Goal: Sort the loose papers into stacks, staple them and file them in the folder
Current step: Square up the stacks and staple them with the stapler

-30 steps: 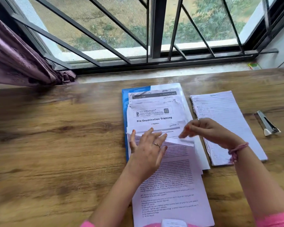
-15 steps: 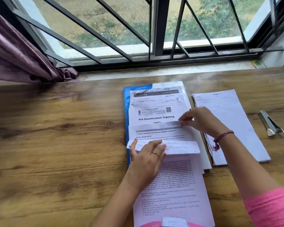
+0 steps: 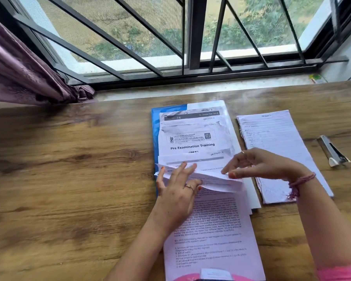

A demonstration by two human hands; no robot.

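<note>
A blue folder (image 3: 154, 126) lies on the wooden table (image 3: 69, 179) with several printed sheets fanned over it, the "Pre Examination Training" sheet (image 3: 190, 142) among them. Nearer me, a long printed sheet (image 3: 211, 230) overlaps them. My left hand (image 3: 178, 189) rests on the bent-up top edges of the near sheets with its fingers spread. My right hand (image 3: 257, 165) pinches the right edge of the bent sheet (image 3: 217, 180) between thumb and forefinger. A stack of lined pages (image 3: 276, 134) lies to the right of the folder. A stapler (image 3: 332, 153) lies further right.
A barred window (image 3: 190, 37) and its sill run along the table's far edge. A purple curtain (image 3: 18, 74) hangs at the back left. A small green and white object (image 3: 317, 78) sits on the sill at the right. Bare wood stretches to the left of the folder.
My right hand has come back from the far sheet's corner to the bent sheet's right edge. The sheet it held now lies flat on the fan. My left fingers have spread.
</note>
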